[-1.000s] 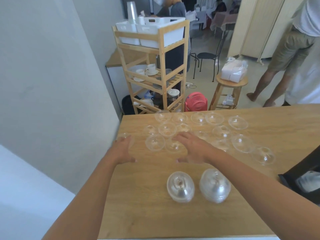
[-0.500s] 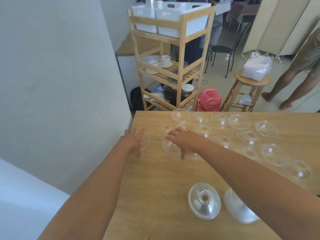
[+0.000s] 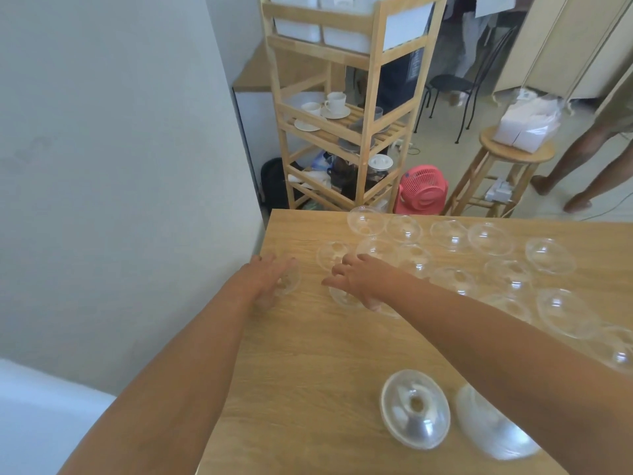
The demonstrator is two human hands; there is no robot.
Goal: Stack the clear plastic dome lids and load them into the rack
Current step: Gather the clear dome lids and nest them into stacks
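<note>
Several clear plastic dome lids [image 3: 452, 234] lie spread over the far half of the wooden table [image 3: 308, 354]. My left hand [image 3: 265, 277] lies palm down on one dome lid [image 3: 290, 282] near the table's left edge, fingers curled over it. My right hand [image 3: 363, 279] hovers with spread fingers over another lid [image 3: 344, 299], touching or just above it. Two stacks of lids lie on their sides close to me: one [image 3: 414, 407] fully in view, the other [image 3: 493, 431] partly hidden by my right forearm. The wooden rack [image 3: 370, 97] stands beyond the table.
The rack carries white bins [image 3: 342, 36] on top and cups with saucers [image 3: 330, 106] on its middle shelf. A pink fan [image 3: 423, 192], a wooden stool [image 3: 513, 156] with a white bag, and a person's bare legs [image 3: 582, 166] are on the floor behind. A grey wall [image 3: 120, 166] is on the left.
The view has shifted down and left. My left hand has slid onto the lid at the table's left edge. My right hand has moved left over a lid beside it.
</note>
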